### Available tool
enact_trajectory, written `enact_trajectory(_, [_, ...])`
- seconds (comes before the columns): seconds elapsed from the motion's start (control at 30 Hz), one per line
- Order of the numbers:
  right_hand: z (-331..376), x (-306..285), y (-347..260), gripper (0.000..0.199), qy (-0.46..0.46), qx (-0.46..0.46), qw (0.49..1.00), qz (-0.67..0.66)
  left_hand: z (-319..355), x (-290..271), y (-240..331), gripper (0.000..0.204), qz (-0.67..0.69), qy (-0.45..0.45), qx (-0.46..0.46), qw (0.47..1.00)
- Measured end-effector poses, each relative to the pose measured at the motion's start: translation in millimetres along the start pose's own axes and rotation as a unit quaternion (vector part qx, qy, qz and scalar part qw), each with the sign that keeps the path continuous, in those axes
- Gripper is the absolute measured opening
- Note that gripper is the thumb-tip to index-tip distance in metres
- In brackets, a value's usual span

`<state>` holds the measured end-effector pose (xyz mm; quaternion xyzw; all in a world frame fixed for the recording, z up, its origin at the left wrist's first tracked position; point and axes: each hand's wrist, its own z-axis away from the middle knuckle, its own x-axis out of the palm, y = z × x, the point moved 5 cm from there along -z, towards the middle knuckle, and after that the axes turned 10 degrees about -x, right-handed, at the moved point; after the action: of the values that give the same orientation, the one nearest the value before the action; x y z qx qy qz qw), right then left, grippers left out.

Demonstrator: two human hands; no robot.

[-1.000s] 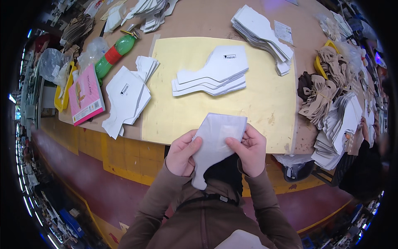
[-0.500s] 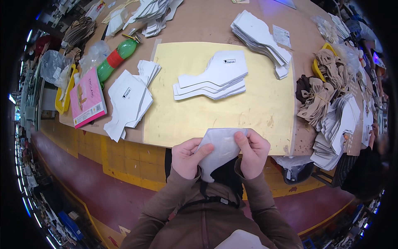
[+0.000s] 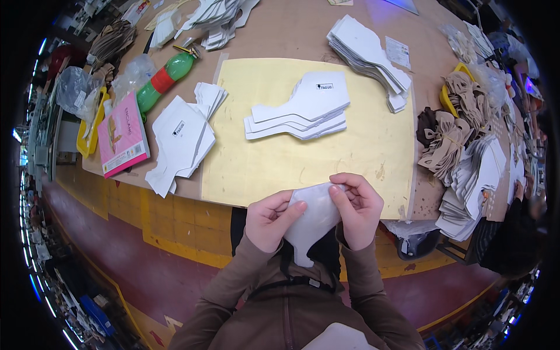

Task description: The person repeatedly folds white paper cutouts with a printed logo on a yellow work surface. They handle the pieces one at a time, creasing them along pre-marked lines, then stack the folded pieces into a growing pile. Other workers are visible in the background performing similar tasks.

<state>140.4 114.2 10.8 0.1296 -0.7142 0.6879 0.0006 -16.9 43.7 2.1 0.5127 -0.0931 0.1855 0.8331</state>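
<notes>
White cut piece (image 3: 312, 224), upper edge hidden by fingers, is pinched by left hand (image 3: 269, 220) and right hand (image 3: 357, 209).

Pink flat package (image 3: 121, 140) lies left; white labels (image 3: 324, 86), perhaps stickers.

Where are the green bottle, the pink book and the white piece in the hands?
green bottle (image 3: 164, 80), head view, on its red middle band.
pink book (image 3: 121, 140), head view, middle of its cover.
white piece (image 3: 312, 224), head view, on its middle between the hands.
</notes>
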Motion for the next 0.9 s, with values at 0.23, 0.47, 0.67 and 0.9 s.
enact_trajectory(0.23, [-4.3,-1.0,-3.1,0.032,-0.032,-0.013,0.999,0.015,-0.8,4.6,5.9,0.030,0.026,0.028,0.012,0.999])
enact_trajectory(0.47, [-0.6,7.3,0.9,0.057,-0.040,0.056,0.996,-0.060,-1.5,3.4,15.1,0.034,-0.107,0.097,0.086,0.986])
enact_trajectory(0.67, [-8.6,7.1,-15.5,0.039,0.020,-0.197,0.941,0.273,-3.8,-6.9,8.6,0.034,-0.033,0.080,0.054,0.995])
enact_trajectory(0.9, [3.7,30.4,-17.7,0.015,-0.107,-0.131,0.976,0.135,1.7,-6.6,10.4,0.021,0.013,0.092,0.099,0.991])
